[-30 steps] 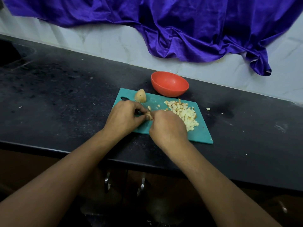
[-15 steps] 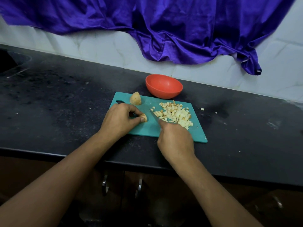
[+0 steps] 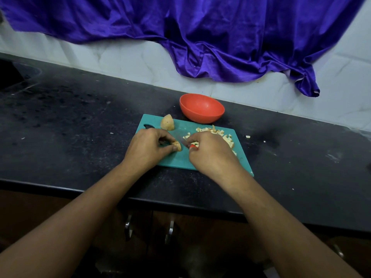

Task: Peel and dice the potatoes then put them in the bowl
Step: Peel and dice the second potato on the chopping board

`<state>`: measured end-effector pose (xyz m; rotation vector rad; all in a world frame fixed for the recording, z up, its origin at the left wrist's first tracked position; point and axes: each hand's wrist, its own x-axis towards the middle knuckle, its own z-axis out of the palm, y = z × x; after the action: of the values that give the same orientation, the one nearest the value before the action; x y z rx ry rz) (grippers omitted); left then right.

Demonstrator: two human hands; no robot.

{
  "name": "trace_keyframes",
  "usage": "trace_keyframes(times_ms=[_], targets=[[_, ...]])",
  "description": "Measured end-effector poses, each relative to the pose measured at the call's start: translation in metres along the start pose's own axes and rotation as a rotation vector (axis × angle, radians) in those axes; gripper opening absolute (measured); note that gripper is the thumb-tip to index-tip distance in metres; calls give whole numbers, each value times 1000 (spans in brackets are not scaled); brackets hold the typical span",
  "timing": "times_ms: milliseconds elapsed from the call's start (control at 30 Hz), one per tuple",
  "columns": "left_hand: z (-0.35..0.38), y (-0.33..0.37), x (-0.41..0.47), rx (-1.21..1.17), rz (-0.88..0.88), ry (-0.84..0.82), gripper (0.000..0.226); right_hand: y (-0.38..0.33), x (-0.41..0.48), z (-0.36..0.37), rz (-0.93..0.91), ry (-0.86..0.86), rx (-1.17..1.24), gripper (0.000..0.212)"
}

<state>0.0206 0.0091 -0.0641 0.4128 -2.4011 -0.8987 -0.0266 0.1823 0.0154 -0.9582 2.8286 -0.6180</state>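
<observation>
On the teal cutting board [image 3: 180, 160] my left hand [image 3: 149, 148] pinches a small potato piece [image 3: 177, 145] against the board. My right hand [image 3: 208, 151] grips a knife [image 3: 185, 141] by its red handle, the blade lying just right of that piece. A pile of diced potato [image 3: 224, 136] lies on the board's right half, partly hidden behind my right hand. A larger potato chunk [image 3: 167, 122] stands at the board's far left corner. The orange bowl [image 3: 201, 108], with nothing in it, sits just beyond the board.
The black counter [image 3: 70, 121] stretches left and right, with a few stray potato bits [image 3: 248, 136] right of the board. A purple cloth [image 3: 200, 37] hangs over the white tiled wall behind. The counter's front edge runs below my wrists, above cabinet handles [image 3: 169, 231].
My right hand has moved back left from the diced pile, bringing the knife next to the piece that my left hand holds. The left hand has stayed in place.
</observation>
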Motion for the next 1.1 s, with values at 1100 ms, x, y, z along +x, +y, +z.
trace_keyframes(times_ms=[1100], targets=[[1, -2, 2, 26, 12, 15, 15, -2, -24, 51, -135, 81, -310, 59]])
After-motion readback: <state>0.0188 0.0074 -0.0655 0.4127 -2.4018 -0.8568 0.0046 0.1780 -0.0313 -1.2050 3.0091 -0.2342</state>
